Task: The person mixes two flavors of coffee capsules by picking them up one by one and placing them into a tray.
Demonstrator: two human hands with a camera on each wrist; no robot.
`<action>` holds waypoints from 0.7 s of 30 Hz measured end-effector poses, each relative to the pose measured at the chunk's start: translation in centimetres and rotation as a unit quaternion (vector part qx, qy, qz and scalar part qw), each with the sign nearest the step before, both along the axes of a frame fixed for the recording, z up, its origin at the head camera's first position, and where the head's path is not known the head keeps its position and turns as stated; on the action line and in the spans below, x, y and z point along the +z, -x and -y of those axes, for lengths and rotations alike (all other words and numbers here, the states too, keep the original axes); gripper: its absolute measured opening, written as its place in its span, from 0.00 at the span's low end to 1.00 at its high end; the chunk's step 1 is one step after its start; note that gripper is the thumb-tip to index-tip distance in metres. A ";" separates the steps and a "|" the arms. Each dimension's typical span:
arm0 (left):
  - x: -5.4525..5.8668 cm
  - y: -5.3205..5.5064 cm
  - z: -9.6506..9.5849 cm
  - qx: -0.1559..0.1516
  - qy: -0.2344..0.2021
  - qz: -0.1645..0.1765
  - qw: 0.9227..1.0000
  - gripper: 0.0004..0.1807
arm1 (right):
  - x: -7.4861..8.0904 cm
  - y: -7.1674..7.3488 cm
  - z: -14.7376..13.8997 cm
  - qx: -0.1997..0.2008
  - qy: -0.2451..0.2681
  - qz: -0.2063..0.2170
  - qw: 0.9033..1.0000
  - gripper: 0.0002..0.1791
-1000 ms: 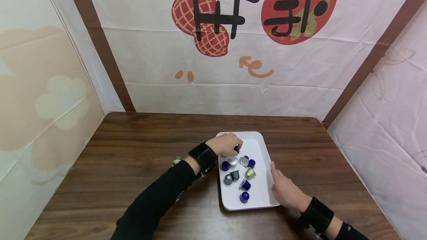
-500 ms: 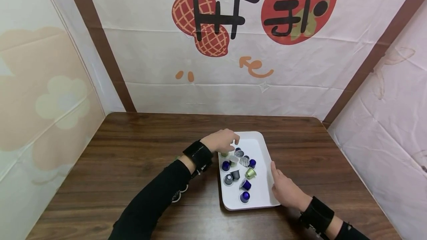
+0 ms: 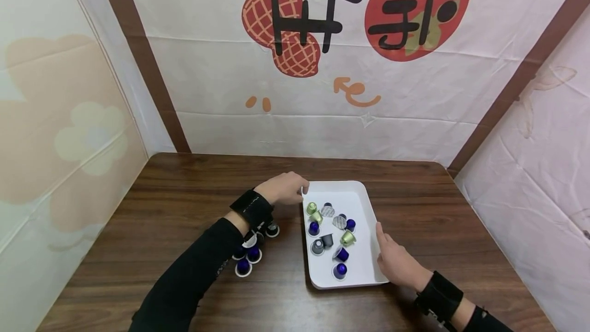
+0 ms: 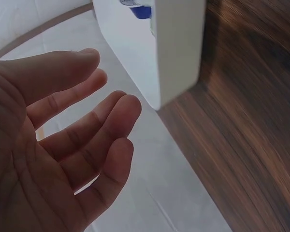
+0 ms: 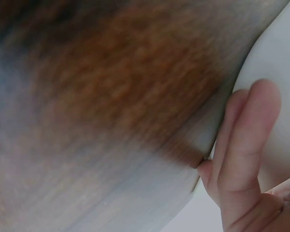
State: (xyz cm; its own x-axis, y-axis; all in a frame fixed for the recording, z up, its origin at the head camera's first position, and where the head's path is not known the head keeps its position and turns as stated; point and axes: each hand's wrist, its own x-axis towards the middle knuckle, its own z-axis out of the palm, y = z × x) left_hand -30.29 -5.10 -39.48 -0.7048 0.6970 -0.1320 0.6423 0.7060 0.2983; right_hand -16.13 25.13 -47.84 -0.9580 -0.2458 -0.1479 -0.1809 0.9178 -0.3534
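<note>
Head: printed white cloth (image 3: 212,76) beyond the brown bench (image 3: 193,188); capsules (image 3: 348,238) lie in the white tray (image 3: 357,199), right of centre. Left wrist: empty left hand (image 4: 63,142), loosely bent, near the tray's corner. Right wrist: straight-fingered right hand (image 5: 244,164) against its side.

A white rectangular tray (image 3: 366,204) is lying flat right of lower centre in the frame, carrying blue, green and grey capsules (image 3: 348,239), some standing, others tipped over. A partly hidden capsule cluster (image 3: 253,253) is sitting lower centre-left.
</note>
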 end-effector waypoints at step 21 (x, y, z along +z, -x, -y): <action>-1.1 -0.7 5.6 0.034 0.063 0.043 0.997 0.06 | -0.1 0.0 0.0 0.012 -0.009 -0.020 1.000 0.40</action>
